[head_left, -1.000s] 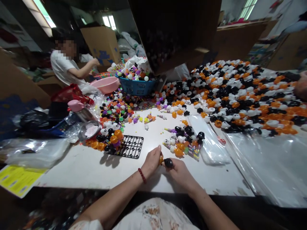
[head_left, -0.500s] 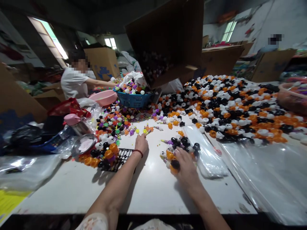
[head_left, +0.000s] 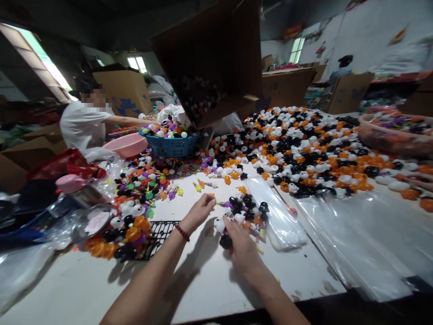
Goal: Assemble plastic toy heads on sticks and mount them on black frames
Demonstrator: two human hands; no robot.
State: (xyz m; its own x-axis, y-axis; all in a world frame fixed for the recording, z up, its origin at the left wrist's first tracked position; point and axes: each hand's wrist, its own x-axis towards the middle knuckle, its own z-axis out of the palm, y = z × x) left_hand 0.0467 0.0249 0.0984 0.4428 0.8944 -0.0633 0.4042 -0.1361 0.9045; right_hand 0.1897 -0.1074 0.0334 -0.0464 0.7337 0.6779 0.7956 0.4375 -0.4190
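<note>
White worktop [head_left: 206, 293] stretches bare between the black rack [head_left: 161, 231] and the small toy pile [head_left: 250, 205], which clear plastic sleeves [head_left: 274, 214] border; its near edge passes beneath the right forearm [head_left: 272, 291]. Reaching forward above the surface, the left hand [head_left: 200, 211] has its fingertips together at an orange piece [head_left: 212, 195]; whether it holds that cannot be told. Back upward and angled inward, the right hand [head_left: 241, 246] grips a black-headed toy [head_left: 225, 241] at the pile's near side.

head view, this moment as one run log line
left hand: pinching small orange piece | right hand: at white ghost head and round black piece | black grid: left of both hands
</note>
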